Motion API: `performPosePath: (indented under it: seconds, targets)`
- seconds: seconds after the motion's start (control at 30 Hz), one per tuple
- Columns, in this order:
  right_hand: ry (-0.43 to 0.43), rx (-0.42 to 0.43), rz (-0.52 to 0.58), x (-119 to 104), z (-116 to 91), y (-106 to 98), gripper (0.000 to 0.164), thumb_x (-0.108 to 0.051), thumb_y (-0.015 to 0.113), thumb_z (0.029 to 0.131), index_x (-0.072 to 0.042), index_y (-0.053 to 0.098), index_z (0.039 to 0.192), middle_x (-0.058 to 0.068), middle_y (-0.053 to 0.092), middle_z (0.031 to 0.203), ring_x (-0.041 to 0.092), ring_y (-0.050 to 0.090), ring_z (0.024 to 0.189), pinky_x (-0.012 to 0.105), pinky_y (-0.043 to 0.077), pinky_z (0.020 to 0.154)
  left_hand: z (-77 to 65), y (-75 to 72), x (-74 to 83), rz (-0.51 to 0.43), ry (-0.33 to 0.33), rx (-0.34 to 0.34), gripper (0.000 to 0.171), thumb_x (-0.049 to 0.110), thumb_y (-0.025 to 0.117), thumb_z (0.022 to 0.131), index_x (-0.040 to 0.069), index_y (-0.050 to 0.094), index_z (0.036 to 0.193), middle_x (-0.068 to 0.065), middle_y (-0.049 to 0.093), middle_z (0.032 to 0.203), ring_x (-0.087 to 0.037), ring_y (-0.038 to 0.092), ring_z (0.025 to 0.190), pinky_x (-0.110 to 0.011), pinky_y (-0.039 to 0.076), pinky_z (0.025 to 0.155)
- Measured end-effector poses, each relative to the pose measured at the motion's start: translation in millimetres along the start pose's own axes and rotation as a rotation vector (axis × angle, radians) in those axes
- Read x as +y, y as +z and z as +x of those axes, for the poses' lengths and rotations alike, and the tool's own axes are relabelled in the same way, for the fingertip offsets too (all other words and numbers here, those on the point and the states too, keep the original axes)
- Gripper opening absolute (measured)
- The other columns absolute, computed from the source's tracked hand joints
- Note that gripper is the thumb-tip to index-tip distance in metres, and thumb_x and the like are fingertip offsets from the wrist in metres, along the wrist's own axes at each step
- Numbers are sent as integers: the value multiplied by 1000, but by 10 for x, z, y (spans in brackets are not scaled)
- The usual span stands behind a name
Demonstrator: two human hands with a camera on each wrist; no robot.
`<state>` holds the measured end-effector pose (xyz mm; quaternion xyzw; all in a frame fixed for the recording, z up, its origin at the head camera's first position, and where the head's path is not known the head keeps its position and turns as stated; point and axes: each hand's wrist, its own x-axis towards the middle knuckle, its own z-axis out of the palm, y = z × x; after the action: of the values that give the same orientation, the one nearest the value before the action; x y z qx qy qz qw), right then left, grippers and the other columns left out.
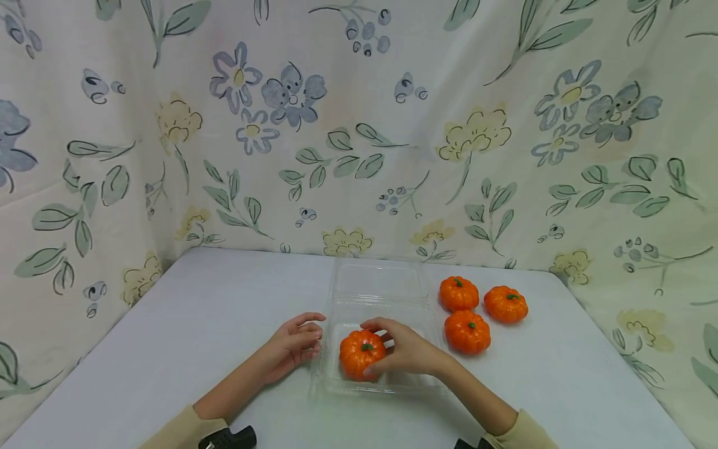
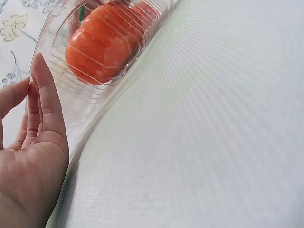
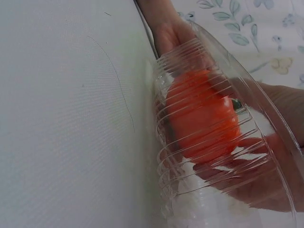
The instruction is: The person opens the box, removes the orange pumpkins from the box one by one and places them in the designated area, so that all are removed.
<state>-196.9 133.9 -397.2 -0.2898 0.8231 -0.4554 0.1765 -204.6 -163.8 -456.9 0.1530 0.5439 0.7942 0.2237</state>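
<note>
A clear plastic clamshell box (image 1: 412, 312) lies with its lid folded back, away from me. Inside its near tray sits an orange toy pumpkin (image 1: 356, 358) with a green stem. My right hand (image 1: 414, 350) holds this pumpkin from its right side, thumb at the front and fingers behind. Through the ridged wall, the right wrist view shows the pumpkin (image 3: 202, 121) between thumb and fingers. At the box's left side is my left hand (image 1: 293, 348), its fingers fairly straight. In the left wrist view, the fingertips of the left hand (image 2: 35, 147) are right at the box wall.
Right of the box, three more orange toy pumpkins stand close together: one at the back (image 1: 459, 294), one at the far right (image 1: 506, 304) and one in front (image 1: 467, 332). They rest on a white table (image 1: 235, 299). A floral curtain (image 1: 359, 125) hangs behind it.
</note>
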Motion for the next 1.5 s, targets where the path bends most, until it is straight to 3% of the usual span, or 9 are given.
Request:
performPosePath:
  seconds: [0.5, 0.93, 1.5]
  targets:
    - [42, 42, -15, -39, -38, -111, 71, -15, 88, 86, 2, 54, 145, 15, 62, 140, 33, 59, 124, 44, 58, 102, -10, 2, 22, -1, -8, 0, 26, 3, 54, 107, 11, 51, 131, 6, 65, 98, -7, 66, 80, -20, 60, 79]
    - [16, 79, -17, -68, -116, -185, 70, -17, 87, 87, 3, 54, 146, 17, 61, 141, 35, 59, 123, 45, 58, 102, -4, -4, -5, -16, 2, -15, 25, 1, 52, 108, 14, 53, 129, 7, 66, 97, -7, 66, 79, -20, 59, 79]
    - [34, 149, -34, -70, -294, -329, 70, -18, 88, 86, -1, 56, 146, 17, 61, 144, 36, 60, 125, 39, 59, 99, -8, -7, -3, -29, 26, -40, 28, -2, 51, 107, 15, 53, 129, 8, 66, 97, -5, 66, 80, -19, 58, 76]
